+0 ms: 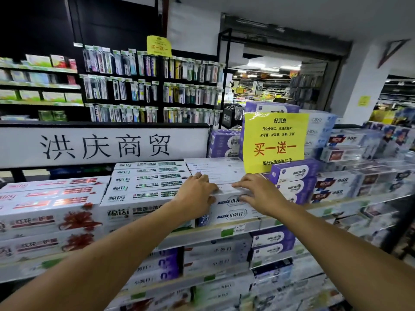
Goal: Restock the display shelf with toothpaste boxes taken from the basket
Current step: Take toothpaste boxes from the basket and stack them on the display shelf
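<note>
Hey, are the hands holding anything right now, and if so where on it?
Both hands rest on the top white toothpaste box of the stack: left hand at its left end, right hand at its right end. It sits on the stack, not lifted.

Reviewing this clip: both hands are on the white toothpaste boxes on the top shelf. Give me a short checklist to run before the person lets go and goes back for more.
1. Left hand resting on the white box stack: ok.
2. Right hand on the same stack: ok.
3. Top box squared flush with the box below: cannot tell, hands cover its edges.
4. Stack sits behind the shelf edge, not overhanging: ok.
5. Yellow promo sign upright and undisturbed: ok.
6. Basket within reach with boxes left: cannot tell, not in view.
</note>
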Demonstrator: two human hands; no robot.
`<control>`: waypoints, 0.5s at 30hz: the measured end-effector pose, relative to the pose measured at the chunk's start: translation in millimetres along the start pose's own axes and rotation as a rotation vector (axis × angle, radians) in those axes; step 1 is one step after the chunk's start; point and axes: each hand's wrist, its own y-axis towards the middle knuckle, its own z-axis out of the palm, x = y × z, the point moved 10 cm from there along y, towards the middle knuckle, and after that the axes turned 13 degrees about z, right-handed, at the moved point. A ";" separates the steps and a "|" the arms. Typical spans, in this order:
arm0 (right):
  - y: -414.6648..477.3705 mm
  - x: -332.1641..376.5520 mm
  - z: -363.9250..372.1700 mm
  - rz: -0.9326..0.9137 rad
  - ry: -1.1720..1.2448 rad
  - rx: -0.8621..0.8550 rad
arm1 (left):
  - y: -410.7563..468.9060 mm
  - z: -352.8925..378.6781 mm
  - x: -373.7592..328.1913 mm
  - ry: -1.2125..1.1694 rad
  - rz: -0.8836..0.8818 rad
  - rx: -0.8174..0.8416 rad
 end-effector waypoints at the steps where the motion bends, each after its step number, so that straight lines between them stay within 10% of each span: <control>1: -1.5 -1.9 1.6 0.007 -0.018 -0.015 | -0.5 -0.5 -0.3 0.022 0.009 -0.019; 15: -9.9 -1.2 9.6 0.047 -0.064 -0.163 | 1.2 13.3 -6.0 0.141 0.003 0.024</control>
